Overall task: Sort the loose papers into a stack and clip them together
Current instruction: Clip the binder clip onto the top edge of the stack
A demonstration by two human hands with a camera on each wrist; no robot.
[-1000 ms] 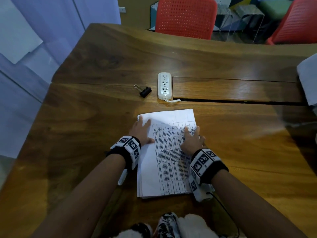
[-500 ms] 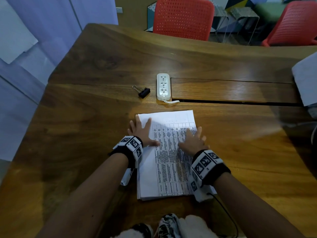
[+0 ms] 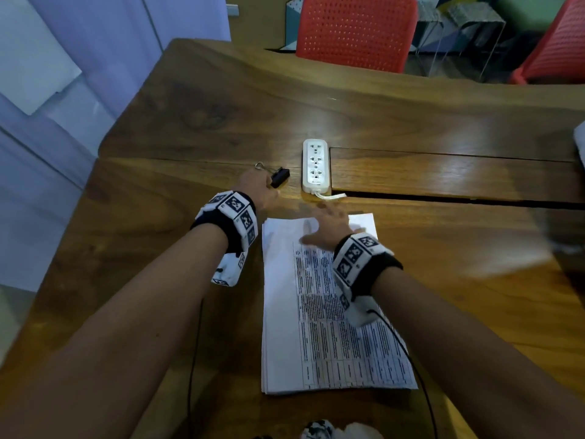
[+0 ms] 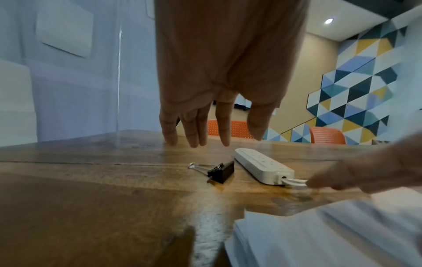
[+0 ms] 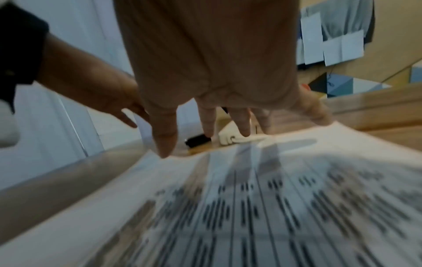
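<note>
A stack of white printed papers (image 3: pixel 319 315) lies squared on the wooden table (image 3: pixel 152 248) in front of me. Beyond its far left corner sits a black binder clip (image 3: pixel 280 177) with silver handles. My left hand (image 3: pixel 258 186) has reached the clip. In the left wrist view its straight fingers (image 4: pixel 224 130) hang just above the binder clip (image 4: pixel 221 171) without touching it. My right hand (image 3: pixel 326 224), blurred and with fingers spread, is low over the stack's far edge. The right wrist view shows the fingers (image 5: pixel 164 133) above the papers (image 5: pixel 251 198).
A white power strip (image 3: pixel 315 166) lies right of the clip, its cable running into a slot in the table (image 3: pixel 443 198). Red chairs (image 3: pixel 354 30) stand behind the far edge. A white sheet (image 3: pixel 580 137) pokes in at the right.
My left hand has left the papers and moved forward to the binder clip. My right hand has slid from the middle of the page to the stack's far edge.
</note>
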